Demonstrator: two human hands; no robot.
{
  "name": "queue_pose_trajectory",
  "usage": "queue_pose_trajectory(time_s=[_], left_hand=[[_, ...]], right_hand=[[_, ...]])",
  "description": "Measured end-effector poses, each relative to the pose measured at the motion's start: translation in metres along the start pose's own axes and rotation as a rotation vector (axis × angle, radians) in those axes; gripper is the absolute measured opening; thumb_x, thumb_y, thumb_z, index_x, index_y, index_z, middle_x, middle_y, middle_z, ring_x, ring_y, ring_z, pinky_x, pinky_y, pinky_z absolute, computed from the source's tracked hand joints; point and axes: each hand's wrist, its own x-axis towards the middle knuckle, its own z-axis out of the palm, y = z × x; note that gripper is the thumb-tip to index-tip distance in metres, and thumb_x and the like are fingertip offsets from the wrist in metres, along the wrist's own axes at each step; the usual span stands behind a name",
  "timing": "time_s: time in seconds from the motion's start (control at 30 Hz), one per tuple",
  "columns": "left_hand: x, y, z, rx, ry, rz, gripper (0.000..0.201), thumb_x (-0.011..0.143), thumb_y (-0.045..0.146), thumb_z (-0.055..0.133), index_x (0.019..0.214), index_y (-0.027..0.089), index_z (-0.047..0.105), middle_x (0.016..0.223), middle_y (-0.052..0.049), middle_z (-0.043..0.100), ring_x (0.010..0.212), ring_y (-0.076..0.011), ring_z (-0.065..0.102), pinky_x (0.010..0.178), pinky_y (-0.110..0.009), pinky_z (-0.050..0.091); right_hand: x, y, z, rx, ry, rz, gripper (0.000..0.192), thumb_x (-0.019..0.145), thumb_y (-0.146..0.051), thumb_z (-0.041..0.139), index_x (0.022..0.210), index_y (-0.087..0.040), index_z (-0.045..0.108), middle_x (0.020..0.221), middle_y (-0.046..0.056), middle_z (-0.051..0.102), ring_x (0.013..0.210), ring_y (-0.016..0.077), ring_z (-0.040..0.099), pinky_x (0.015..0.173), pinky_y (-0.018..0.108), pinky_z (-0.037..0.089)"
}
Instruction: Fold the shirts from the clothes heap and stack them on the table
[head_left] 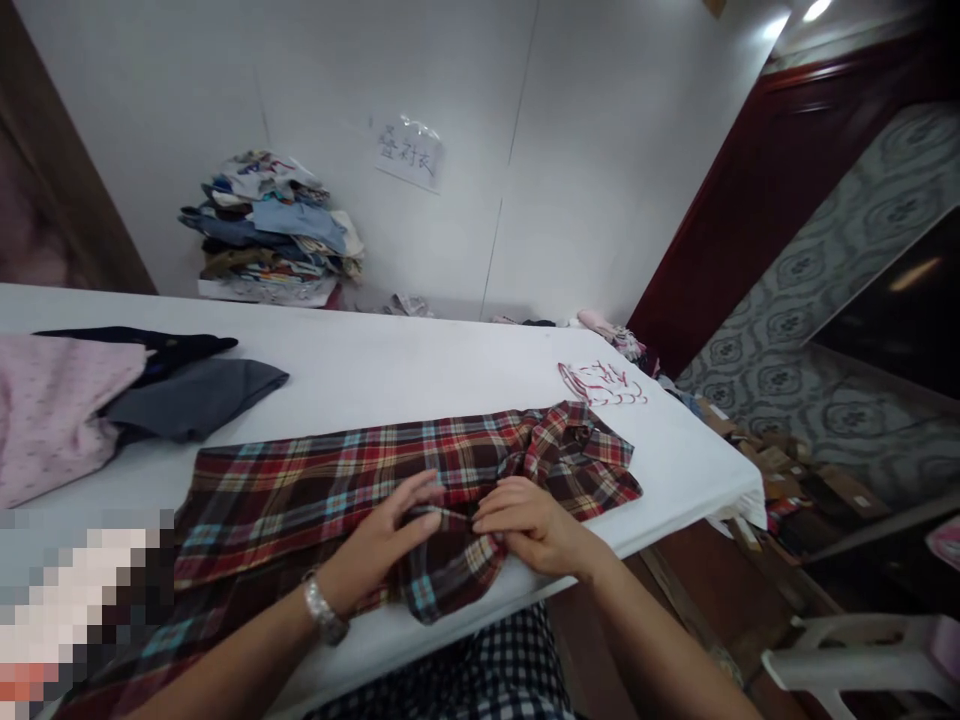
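A plaid shirt (300,490) in red, brown, yellow and light blue lies lengthwise on the white table, collar end to the right. My right hand (536,525) is closed, its fingertips pinching the shirt's fabric near the front edge of the table. Just left of it, my left hand (394,530) rests at the cloth with thumb and fingers apart; a metal bracelet is on that wrist. Below the hands a bunched flap of the shirt hangs toward the table edge. The undersides of my fingers are partly hidden.
Dark and grey garments (202,400) and a pink dotted cloth (60,410) lie at the left. A tall clothing pile (277,230) stands against the wall. Red lettering (604,383) marks the table (465,365). A white stool (862,655) and boxes (840,490) are at the right.
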Motion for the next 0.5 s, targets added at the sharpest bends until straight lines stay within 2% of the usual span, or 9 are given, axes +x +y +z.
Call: queue_pose_trajectory(time_s=[0.07,0.13,0.2,0.3,0.37,0.43,0.5], left_hand=[[0.004,-0.002,0.015,0.015,-0.064,-0.045,0.058,0.07,0.051,0.063,0.119,0.021,0.057,0.116,-0.01,0.066,0.108,-0.0254,0.06,0.098,-0.038,0.044],[0.003,-0.002,0.022,0.025,-0.15,-0.108,0.041,0.069,0.048,0.066,0.1,0.021,0.064,0.1,-0.006,0.071,0.095,-0.0234,0.064,0.091,-0.037,0.047],[0.0,0.0,0.024,-0.043,-0.205,-0.178,0.036,0.069,0.049,0.066,0.089,0.019,0.065,0.085,-0.003,0.071,0.081,-0.021,0.065,0.081,-0.035,0.05],[-0.009,0.012,0.021,-0.228,-0.199,-0.274,0.042,0.066,0.052,0.069,0.092,0.019,0.064,0.079,-0.002,0.071,0.072,-0.019,0.066,0.074,-0.033,0.051],[-0.017,0.024,0.017,-0.332,-0.176,-0.323,0.044,0.066,0.052,0.071,0.096,0.021,0.063,0.082,-0.003,0.072,0.073,-0.0195,0.067,0.072,-0.032,0.052],[-0.027,0.039,0.01,-0.398,-0.143,-0.339,0.045,0.065,0.051,0.072,0.1,0.023,0.064,0.087,-0.004,0.073,0.076,-0.0213,0.068,0.072,-0.033,0.053],[-0.037,0.056,0.0,-0.46,-0.084,-0.317,0.047,0.062,0.048,0.075,0.102,0.026,0.065,0.093,-0.005,0.073,0.08,-0.0239,0.069,0.074,-0.036,0.055]], right_hand=[[-0.003,0.009,-0.002,0.018,0.01,0.018,0.027,0.087,-0.016,0.049,0.105,-0.024,0.068,0.1,0.006,0.071,0.099,0.0166,0.063,0.097,0.038,0.043],[-0.009,0.03,-0.014,0.055,0.098,0.08,0.029,0.086,-0.015,0.049,0.106,-0.024,0.068,0.102,0.005,0.071,0.101,0.0169,0.063,0.095,0.037,0.045],[-0.016,0.062,-0.032,0.055,0.223,0.207,0.034,0.083,-0.012,0.046,0.105,-0.024,0.069,0.105,0.004,0.071,0.104,0.0175,0.062,0.094,0.038,0.047],[-0.02,0.119,-0.06,-0.062,0.317,0.465,0.045,0.072,-0.005,0.042,0.102,-0.022,0.071,0.108,0.004,0.07,0.106,0.0191,0.062,0.099,0.041,0.044],[-0.02,0.152,-0.072,-0.135,0.284,0.563,0.053,0.064,-0.001,0.04,0.101,-0.021,0.071,0.111,0.005,0.069,0.107,0.0197,0.061,0.102,0.04,0.042],[-0.017,0.175,-0.076,-0.176,0.169,0.578,0.058,0.058,0.0,0.039,0.102,-0.022,0.071,0.114,0.004,0.068,0.107,0.0194,0.06,0.102,0.037,0.041],[-0.015,0.188,-0.077,-0.229,0.029,0.561,0.058,0.056,0.0,0.041,0.1,-0.022,0.071,0.112,0.003,0.068,0.103,0.0189,0.061,0.097,0.033,0.043]])
